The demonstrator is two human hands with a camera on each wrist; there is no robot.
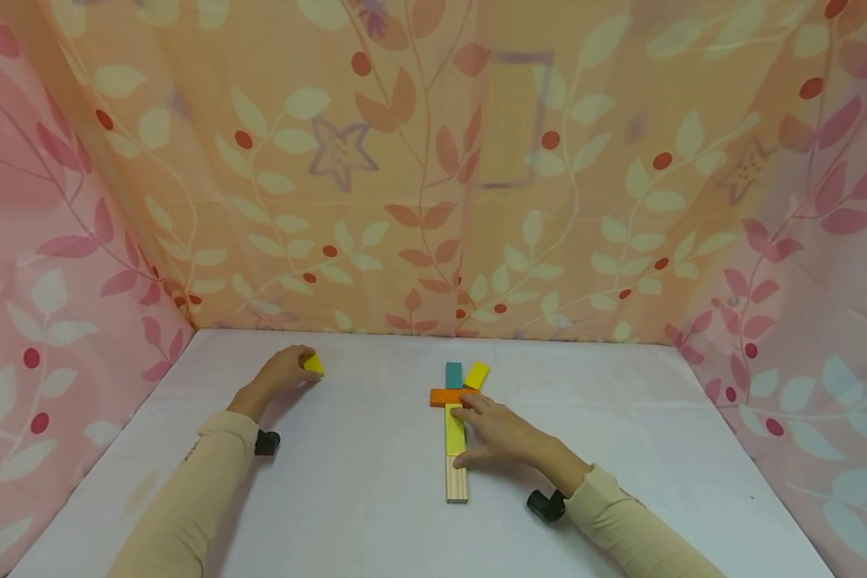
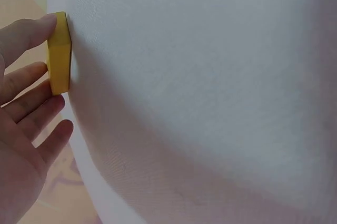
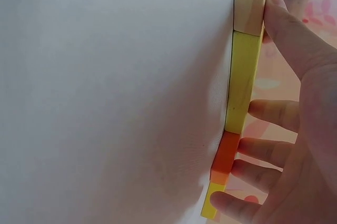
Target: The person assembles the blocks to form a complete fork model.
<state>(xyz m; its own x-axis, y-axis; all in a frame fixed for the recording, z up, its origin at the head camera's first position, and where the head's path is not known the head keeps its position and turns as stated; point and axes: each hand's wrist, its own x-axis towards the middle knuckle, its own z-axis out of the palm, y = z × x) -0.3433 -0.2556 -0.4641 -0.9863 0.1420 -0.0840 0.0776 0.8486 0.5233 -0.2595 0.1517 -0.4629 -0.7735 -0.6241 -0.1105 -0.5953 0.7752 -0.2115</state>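
Observation:
My left hand [image 1: 289, 372] pinches a small yellow block [image 1: 314, 364] at the back left of the white table [image 1: 361, 482]. In the left wrist view the thumb [image 2: 29, 31] lies on one end of that yellow block [image 2: 59, 54] and the fingers touch its other end. My right hand [image 1: 493, 429] rests with straight fingers on a flat block figure: a wooden block [image 1: 457, 484], a long yellow block [image 1: 453, 435], an orange crossbar [image 1: 446, 396], a teal block [image 1: 453, 374] and a tilted yellow block [image 1: 477, 375]. The thumb [image 3: 281, 18] presses where the wooden block [image 3: 248, 0] meets the long yellow block [image 3: 242, 79].
Leaf-patterned fabric walls [image 1: 433, 201] close the table in at the back and on both sides. A black wrist camera [image 1: 266, 442] sits on the left sleeve, and another wrist camera [image 1: 546, 506] is on the right.

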